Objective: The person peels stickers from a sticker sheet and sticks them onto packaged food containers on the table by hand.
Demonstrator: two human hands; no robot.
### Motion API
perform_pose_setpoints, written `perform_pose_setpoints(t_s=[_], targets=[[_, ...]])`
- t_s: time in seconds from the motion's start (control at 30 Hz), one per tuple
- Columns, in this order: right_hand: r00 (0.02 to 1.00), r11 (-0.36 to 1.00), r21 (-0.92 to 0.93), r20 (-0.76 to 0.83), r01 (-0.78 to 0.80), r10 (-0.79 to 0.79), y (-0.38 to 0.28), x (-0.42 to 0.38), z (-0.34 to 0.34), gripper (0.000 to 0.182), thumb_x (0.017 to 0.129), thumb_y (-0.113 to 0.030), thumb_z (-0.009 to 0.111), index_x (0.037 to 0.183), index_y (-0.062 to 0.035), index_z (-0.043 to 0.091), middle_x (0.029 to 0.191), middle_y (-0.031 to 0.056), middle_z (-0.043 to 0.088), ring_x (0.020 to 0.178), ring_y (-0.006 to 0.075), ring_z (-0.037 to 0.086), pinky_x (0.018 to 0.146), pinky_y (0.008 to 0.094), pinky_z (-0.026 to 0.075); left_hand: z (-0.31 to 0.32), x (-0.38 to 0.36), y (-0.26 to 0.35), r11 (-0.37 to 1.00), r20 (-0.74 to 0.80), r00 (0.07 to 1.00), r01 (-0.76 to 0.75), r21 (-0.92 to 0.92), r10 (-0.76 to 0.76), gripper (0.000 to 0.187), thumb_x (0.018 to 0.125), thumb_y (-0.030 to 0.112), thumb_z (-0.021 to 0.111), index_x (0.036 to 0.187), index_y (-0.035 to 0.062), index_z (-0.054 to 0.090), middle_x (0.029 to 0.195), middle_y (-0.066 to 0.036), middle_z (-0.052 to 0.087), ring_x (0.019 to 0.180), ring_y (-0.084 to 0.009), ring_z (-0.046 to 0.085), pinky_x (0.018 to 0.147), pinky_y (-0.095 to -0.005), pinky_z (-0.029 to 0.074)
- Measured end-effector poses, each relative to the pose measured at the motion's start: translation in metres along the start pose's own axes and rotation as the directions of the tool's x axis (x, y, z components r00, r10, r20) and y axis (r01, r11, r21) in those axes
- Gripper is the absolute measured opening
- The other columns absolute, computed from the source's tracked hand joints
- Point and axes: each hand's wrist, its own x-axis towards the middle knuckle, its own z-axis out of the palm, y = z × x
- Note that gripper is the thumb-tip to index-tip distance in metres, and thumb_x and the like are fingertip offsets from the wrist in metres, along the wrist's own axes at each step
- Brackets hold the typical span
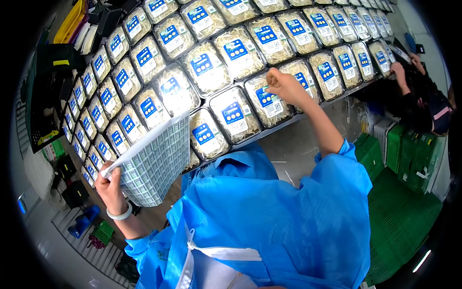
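My left hand [111,192] grips the corner of a large sheet of small greenish stickers [159,161], which hangs tilted over the table's near edge. My right hand [288,89] is closed in a pinch just above a plastic-wrapped tray of bean sprouts [274,114]. A small greenish sticker [265,89] shows at its fingertips, by the upper corner of that tray's blue and white label. Beside it lies another sprout tray [235,115] with a similar small sticker near its label. The sheet partly covers several trays behind it.
Rows of labelled sprout trays [202,67] cover the table. At the far right, another person's hands [399,72] handle a tray. Green crates [409,154] stand on the right. Black crates [50,96] and a yellow crate [70,24] are at the left.
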Motion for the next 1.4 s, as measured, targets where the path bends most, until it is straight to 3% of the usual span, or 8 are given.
perform_pose_setpoints(t_s=[0.3,0.43,0.57,0.7,0.87,1.0,1.1,1.4], targets=[[0.987,0.796,-0.587,-0.149,-0.143,0.068,-0.024,0.030,0.029,0.034,0.077,-0.021,0.074,0.101,-0.0058,0.055,0.081,0.0162,0.068,0.084,0.0356,0.067,0.073,0.0457,0.051,-0.016,-0.008,-0.016,1.000,0.059,0.998,-0.012,-0.023,0.014,0.013,0.090,0.009,0.068,0.087,-0.0022,0.062,0.079,0.002,0.049,0.071,-0.0073,0.039,0.063,-0.0246,0.029],[0.986,0.989,0.001,0.082,0.148,-0.148,-0.049,0.031,0.064,0.026,0.083,-0.014,0.074,0.094,-0.0010,0.055,0.080,0.0137,0.065,0.074,0.0248,0.065,0.068,0.0354,0.051,-0.023,-0.012,-0.025,0.999,0.022,1.000,-0.002,-0.040,0.003,0.015,0.090,0.011,0.068,0.087,-0.0025,0.061,0.080,0.002,0.051,0.071,-0.0071,0.039,0.063,-0.0244,0.029],[0.966,0.980,0.105,0.182,0.167,-0.184,-0.069,0.036,0.105,0.018,0.080,-0.002,0.068,0.091,-0.0010,0.054,0.077,0.0137,0.062,0.072,0.0251,0.063,0.067,0.0363,0.049,-0.027,-0.020,-0.033,0.997,0.003,1.000,0.018,-0.073,-0.018,0.014,0.089,0.009,0.069,0.089,-0.0030,0.062,0.081,0.001,0.054,0.071,-0.0070,0.040,0.064,-0.0242,0.030],[0.922,0.907,-0.175,0.022,0.383,-0.385,-0.054,0.046,0.134,0.020,0.073,0.005,0.063,0.086,-0.0006,0.050,0.083,0.0193,0.061,0.078,0.0405,0.060,0.068,0.0480,0.046,-0.033,-0.027,-0.039,0.997,-0.016,0.999,0.037,-0.068,-0.038,0.014,0.088,0.009,0.070,0.092,-0.0036,0.064,0.083,0.000,0.055,0.072,-0.0073,0.042,0.065,-0.0242,0.032],[0.991,0.823,-0.554,0.029,0.125,-0.130,-0.073,0.043,0.108,0.034,0.073,-0.013,0.074,0.097,-0.0035,0.054,0.086,0.0161,0.067,0.082,0.0363,0.066,0.068,0.0471,0.051,-0.037,-0.037,-0.037,0.992,-0.041,0.999,0.028,-0.126,-0.034,0.014,0.088,0.009,0.070,0.089,-0.0028,0.063,0.082,0.000,0.054,0.072,-0.0078,0.042,0.065,-0.0246,0.032],[0.971,0.995,0.103,0.237,0.014,-0.038,-0.121,0.031,0.118,0.042,0.083,-0.021,0.076,0.114,-0.0032,0.055,0.095,0.0146,0.069,0.088,0.0261,0.068,0.076,0.0355,0.052,-0.043,-0.050,-0.043,0.975,-0.136,0.987,0.054,-0.214,-0.085,0.013,0.090,0.009,0.067,0.091,-0.0029,0.063,0.086,-0.001,0.055,0.075,-0.0081,0.043,0.068,-0.0253,0.033],[0.918,0.822,0.545,0.218,0.167,-0.331,-0.153,0.021,0.159,0.061,0.083,-0.020,0.077,0.132,-0.0045,0.045,0.112,0.0138,0.065,0.101,0.0223,0.063,0.090,0.0341,0.050,-0.045,-0.059,-0.051,0.940,-0.221,0.962,0.081,-0.332,-0.160,0.015,0.093,0.010,0.064,0.099,-0.0035,0.065,0.091,-0.002,0.062,0.079,-0.0084,0.051,0.073,-0.0245,0.039],[0.895,0.444,0.884,0.075,0.143,-0.439,-0.235,0.009,0.168,0.069,0.083,-0.001,0.074,0.139,-0.0051,0.035,0.115,0.0153,0.063,0.108,0.0206,0.061,0.093,0.0339,0.048,-0.048,-0.099,-0.063,0.848,-0.387,0.873,0.054,-0.528,-0.296,0.022,0.100,0.015,0.057,0.109,-0.0032,0.065,0.099,-0.007,0.071,0.086,-0.0111,0.065,0.077,-0.0253,0.050]])
